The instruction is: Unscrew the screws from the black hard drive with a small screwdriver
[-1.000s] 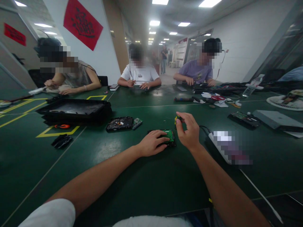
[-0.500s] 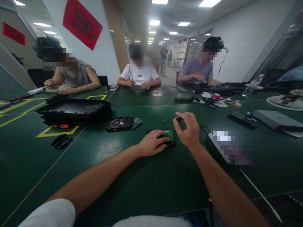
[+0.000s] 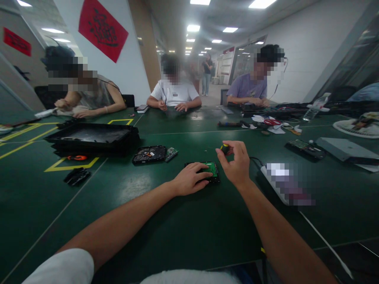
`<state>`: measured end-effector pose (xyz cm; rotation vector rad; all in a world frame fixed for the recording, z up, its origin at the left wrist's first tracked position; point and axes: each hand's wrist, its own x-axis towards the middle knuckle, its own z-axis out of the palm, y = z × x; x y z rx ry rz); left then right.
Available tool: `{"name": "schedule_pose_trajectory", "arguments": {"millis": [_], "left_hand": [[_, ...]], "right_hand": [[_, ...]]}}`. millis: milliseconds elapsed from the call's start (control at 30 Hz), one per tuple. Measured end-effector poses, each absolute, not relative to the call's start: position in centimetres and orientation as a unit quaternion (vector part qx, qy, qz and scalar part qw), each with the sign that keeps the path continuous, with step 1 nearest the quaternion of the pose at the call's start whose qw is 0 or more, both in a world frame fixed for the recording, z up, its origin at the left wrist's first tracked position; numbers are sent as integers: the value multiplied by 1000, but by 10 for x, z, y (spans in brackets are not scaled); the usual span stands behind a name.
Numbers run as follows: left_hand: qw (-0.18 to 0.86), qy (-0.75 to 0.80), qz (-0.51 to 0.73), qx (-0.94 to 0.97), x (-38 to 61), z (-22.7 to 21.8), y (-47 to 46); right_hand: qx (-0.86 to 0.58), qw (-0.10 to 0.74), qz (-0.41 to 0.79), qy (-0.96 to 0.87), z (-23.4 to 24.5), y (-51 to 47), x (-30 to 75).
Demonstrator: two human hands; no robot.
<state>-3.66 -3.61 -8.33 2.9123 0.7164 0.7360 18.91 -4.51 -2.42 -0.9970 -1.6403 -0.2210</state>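
Note:
A hard drive (image 3: 212, 169) with a green circuit board facing up lies flat on the green table in front of me. Across its left part rests my left hand (image 3: 192, 178), fingers over the board and thumb along the near edge, holding the drive. Just right of and above the drive, my right hand (image 3: 235, 161) pinches a short black and yellow screwdriver (image 3: 224, 148) by its handle between thumb and fingers. The screwdriver's tip cannot be made out. A tiny screw-like piece (image 3: 205, 150) lies behind the drive.
Left of the drive are another hard drive (image 3: 149, 154), a loose circuit board (image 3: 171, 154), stacked black trays (image 3: 93, 136) and black gloves (image 3: 77, 176). A white device (image 3: 274, 185) with a cable lies right of my hand. Co-workers sit across the table (image 3: 166, 221).
My right fingers have shifted slightly around the screwdriver, and more of its yellow handle shows. My left hand and the drive have stayed put. The co-worker at right has brought their hands together.

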Motion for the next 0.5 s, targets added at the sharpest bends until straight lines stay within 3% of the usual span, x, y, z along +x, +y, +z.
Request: {"name": "schedule_pose_trajectory", "arguments": {"millis": [500], "left_hand": [[53, 226, 295, 927, -38, -87, -35]], "right_hand": [[-428, 582, -51, -690, -31, -42, 190]]}}
